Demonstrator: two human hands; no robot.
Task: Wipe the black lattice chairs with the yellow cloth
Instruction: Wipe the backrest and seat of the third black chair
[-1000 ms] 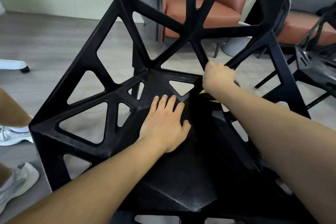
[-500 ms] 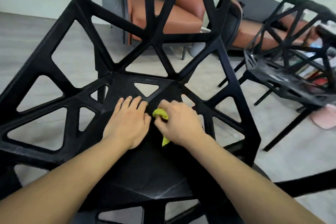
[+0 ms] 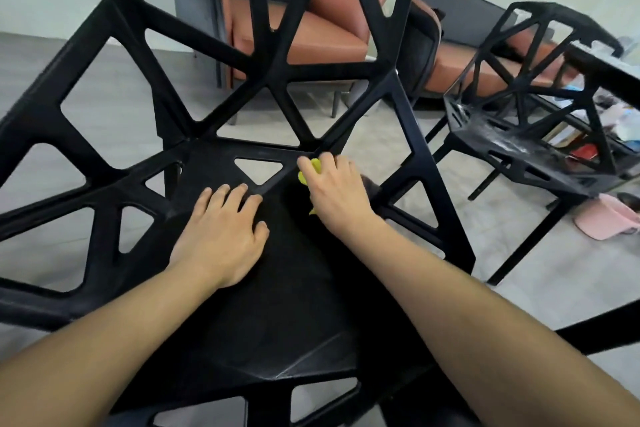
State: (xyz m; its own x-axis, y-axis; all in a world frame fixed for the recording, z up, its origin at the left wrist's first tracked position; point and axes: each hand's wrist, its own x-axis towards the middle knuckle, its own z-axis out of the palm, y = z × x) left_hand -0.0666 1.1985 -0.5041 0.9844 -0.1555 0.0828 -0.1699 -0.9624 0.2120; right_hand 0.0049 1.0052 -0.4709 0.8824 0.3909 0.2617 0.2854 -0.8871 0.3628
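The right hand [image 3: 337, 192], just right of the frame's centre, is curled over the yellow cloth [image 3: 309, 173], bunching it so tightly that only a scrap of yellow shows by the fingers and another at the heel of the palm; it presses the wad against the back right corner of the seat, where a strut of the backrest meets it. Just beside it to the left, the left hand [image 3: 221, 236] lies flat with its fingers straight and slightly spread on the seat, holding nothing, and looks to be bracing the chair. The cloth seems soft and light, something that would crumple into any shape, so I would keep it balled in the palm as it is now and push a fold out with the fingertips to get into the angles. The near black lattice chair [image 3: 277, 322] fills most of the frame; it looks like rigid moulded plastic with a faintly textured face, stiff enough to take firm rubbing, yet probably light enough to slide on the smooth grey floor [image 3: 104, 107], which makes the steadying palm sensible. Its many triangular openings have inner edges a flat swipe would likely miss. At the right of the frame stands a second lattice chair [image 3: 519, 135], its seat streaked pale. Behind, at the upper middle, sits an orange armchair [image 3: 311, 35].
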